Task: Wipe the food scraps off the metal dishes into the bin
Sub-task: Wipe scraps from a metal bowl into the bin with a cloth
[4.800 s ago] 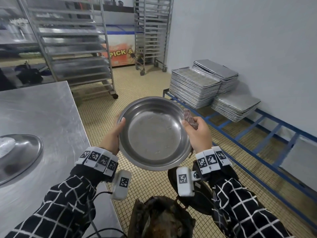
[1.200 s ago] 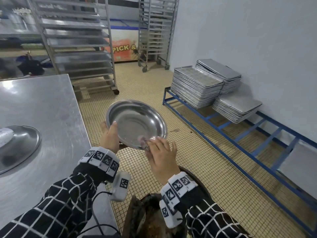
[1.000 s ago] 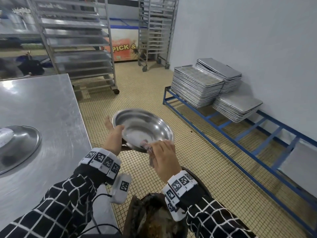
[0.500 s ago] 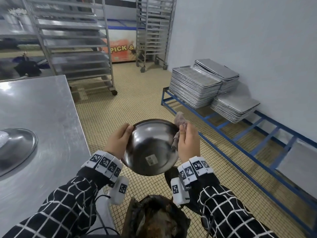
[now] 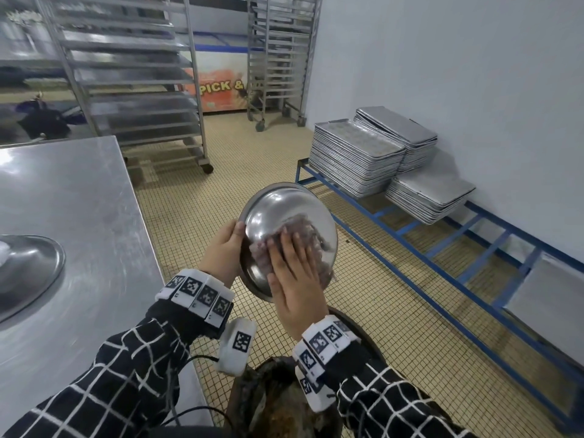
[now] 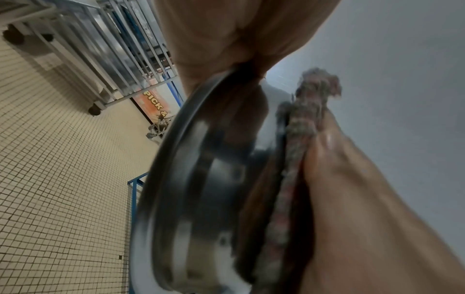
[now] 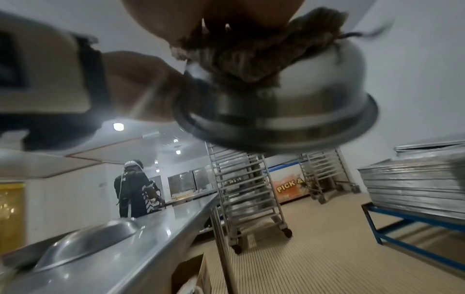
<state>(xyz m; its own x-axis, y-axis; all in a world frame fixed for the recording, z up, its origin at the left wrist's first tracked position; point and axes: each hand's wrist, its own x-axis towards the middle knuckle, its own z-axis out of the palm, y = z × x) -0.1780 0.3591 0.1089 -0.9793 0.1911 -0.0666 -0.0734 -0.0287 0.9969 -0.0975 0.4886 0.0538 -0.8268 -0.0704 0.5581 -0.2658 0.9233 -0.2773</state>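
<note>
A round metal dish (image 5: 278,213) is held upright over the floor, its domed underside turned toward me. My left hand (image 5: 221,251) grips its left rim, thumb on the near side. My right hand (image 5: 294,270) lies flat with straight fingers, pressing a pinkish-grey cloth (image 5: 311,232) against the underside. The left wrist view shows the dish (image 6: 201,179) edge-on, with the cloth (image 6: 297,139) sandwiched between it and my right hand. In the right wrist view the cloth (image 7: 251,55) is bunched on the dish (image 7: 302,103). A dark bin (image 5: 278,406) with scraps stands below my wrists.
The steel table (image 5: 79,216) on the left carries another metal dish (image 5: 28,267), upside down. Stacked baking trays (image 5: 357,156) sit on a low blue rack (image 5: 410,248) along the right wall. Wheeled tray racks (image 5: 136,74) stand behind. A person (image 7: 135,191) stands far off by the counter.
The dish was flipped from inside-up to underside toward me. My right hand moved from the right rim onto the middle of the underside and now presses the cloth flat there.
</note>
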